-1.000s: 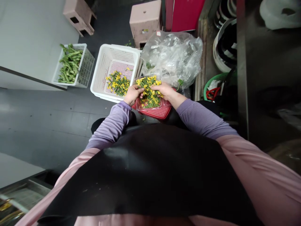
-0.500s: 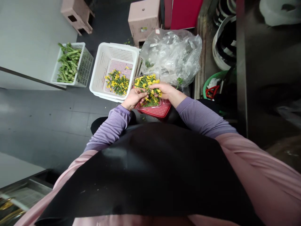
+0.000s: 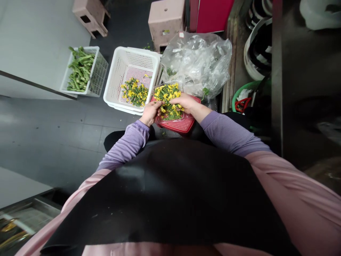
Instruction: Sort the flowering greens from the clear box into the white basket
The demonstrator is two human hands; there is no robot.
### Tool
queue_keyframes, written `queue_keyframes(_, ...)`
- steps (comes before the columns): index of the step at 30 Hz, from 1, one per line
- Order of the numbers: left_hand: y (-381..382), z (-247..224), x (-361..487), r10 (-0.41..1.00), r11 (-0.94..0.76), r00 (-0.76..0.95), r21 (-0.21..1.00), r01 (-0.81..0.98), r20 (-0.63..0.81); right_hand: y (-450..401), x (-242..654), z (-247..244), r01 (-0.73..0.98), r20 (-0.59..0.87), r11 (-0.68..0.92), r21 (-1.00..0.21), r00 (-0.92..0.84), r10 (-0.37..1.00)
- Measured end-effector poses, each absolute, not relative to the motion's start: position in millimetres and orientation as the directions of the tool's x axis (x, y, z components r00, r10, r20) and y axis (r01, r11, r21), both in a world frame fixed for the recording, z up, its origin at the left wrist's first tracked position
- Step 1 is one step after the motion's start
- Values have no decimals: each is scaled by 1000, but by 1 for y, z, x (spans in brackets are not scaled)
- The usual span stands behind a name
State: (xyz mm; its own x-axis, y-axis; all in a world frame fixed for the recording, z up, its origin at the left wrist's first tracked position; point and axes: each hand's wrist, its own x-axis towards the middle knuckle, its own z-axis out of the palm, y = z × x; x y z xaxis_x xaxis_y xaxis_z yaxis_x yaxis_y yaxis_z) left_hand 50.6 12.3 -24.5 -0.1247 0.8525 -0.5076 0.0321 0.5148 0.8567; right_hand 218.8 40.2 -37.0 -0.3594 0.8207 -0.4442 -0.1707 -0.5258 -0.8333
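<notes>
Green stems with yellow flowers [image 3: 167,93] fill a clear plastic tray [image 3: 159,121] lying on a red stool or lid-like surface [image 3: 181,126] in front of me. My left hand [image 3: 151,112] is at the tray's left side, thumb and fingers pinched together; what is between them is too small to make out. From the right, my right hand [image 3: 185,103] reaches over the tray, its fingers closed around some yellow-flowered stems. More of these flowering stems [image 3: 135,93] lie in a white perforated basket [image 3: 109,85] just left of the tray.
Farther left, a white basket [image 3: 102,73] holds thick green stalks [image 3: 81,69]. A crumpled clear plastic bag [image 3: 198,60] lies beyond the tray. Pink stools [image 3: 166,21] stand at the back. A green basin [image 3: 236,97] and white buckets [image 3: 250,64] are at right, beside a dark counter [image 3: 306,85].
My left hand has drawn a little to the left, widening the gap between it and my right hand. My right hand stays over the flowering stems. The whole view has shifted slightly.
</notes>
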Motion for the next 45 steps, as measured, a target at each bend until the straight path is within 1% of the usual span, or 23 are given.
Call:
queue_keyframes(3,9,-20,61,882,459,-129,888,28,-452,33,211,-40,-159,-330,-411,-897,-375,866)
queue_keyframes(5,7,-18,68,898,424,-149,905,38,-414,31,209,-42,-149,-289,-367,-918,-383,877)
queue_keyframes(7,5,-15,71,898,417,-164,908,30,-407,31,210,-43,-133,-282,-355,-925,-384,879)
queue_keyframes(11,6,-9,68,883,447,-164,894,3,-441,33,215,-44,-56,-290,-333,-941,-372,882)
queue_keyframes(16,8,-3,63,887,449,-157,890,80,-434,34,217,-37,116,-266,-240,-964,-355,896)
queue_keyframes(19,7,-3,62,894,442,-128,890,112,-429,36,218,-35,190,-234,-175,-966,-358,904)
queue_keyframes(22,6,-3,58,891,453,-84,880,144,-446,37,220,-35,244,-162,-67,-968,-395,904)
queue_keyframes(24,7,-2,54,879,475,-31,866,157,-477,38,223,-34,268,-101,20,-963,-430,897)
queue_keyframes(26,8,-1,49,849,516,36,842,158,-528,40,226,-31,273,-68,66,-960,-456,888)
queue_keyframes(28,9,-2,46,812,565,68,810,155,-580,42,230,-28,254,-96,26,-967,-455,885)
queue_keyframes(30,10,-6,45,782,609,50,779,149,-621,44,233,-27,193,-168,-92,-977,-426,889)
queue_keyframes(32,10,-11,45,761,642,15,756,131,-649,44,234,-27,91,-238,-220,-971,-400,885)
queue_keyframes(34,10,-16,47,756,652,-16,750,112,-655,42,231,-29,-2,-282,-309,-951,-401,872)
queue_keyframes(36,9,-19,51,780,626,-49,773,106,-624,38,226,-31,-45,-296,-348,-936,-433,851)
queue_keyframes(38,8,-20,55,820,573,-75,810,125,-568,35,220,-33,-32,-297,-349,-936,-458,838)
queue_keyframes(40,8,-19,61,850,527,-78,835,158,-522,34,217,-34,36,-297,-314,-949,-439,848)
queue_keyframes(42,8,-16,66,857,514,-75,839,175,-510,36,217,-35,159,-283,-238,-958,-400,872)
queue_keyframes(45,11,-7,69,859,510,-66,843,172,-507,42,221,-34,348,-208,-72,-935,-373,904)
